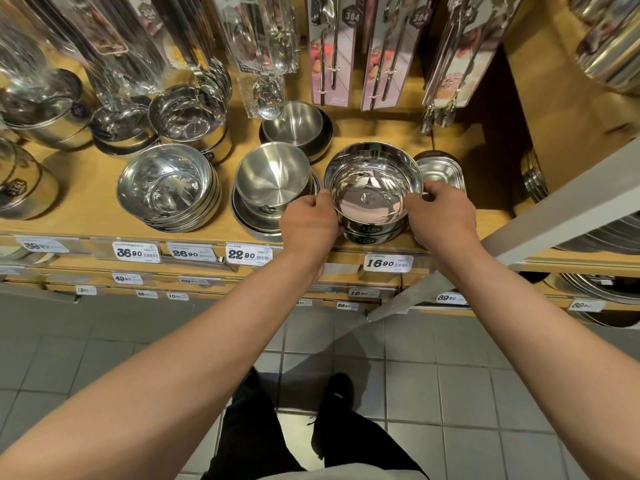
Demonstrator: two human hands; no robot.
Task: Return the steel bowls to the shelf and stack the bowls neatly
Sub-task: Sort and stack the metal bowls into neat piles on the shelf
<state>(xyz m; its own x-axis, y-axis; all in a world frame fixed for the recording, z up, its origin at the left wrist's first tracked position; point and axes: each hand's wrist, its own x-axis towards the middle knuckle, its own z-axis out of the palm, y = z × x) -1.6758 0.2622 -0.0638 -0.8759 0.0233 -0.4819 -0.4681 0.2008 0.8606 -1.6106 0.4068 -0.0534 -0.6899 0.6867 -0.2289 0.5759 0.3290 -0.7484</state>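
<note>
A shiny steel bowl (370, 181) tops a short stack of like bowls (367, 237) near the front edge of the wooden shelf (90, 188). My left hand (310, 225) grips the bowl's left side, fingers curled at its rim. On the bowl's right side my right hand (441, 214) holds the rim with curled fingers. Left of it a matte steel bowl (272, 176) sits in a wider stack. Further left stands a stack of polished bowls (166, 187).
Another matte bowl stack (298, 128) stands behind. A steel rectangular dish (441, 171) sits right of my bowl. Packaged utensils (332, 50) hang above the shelf. Price tags (388, 262) line the shelf front. A grey upright post (540, 223) slants on the right.
</note>
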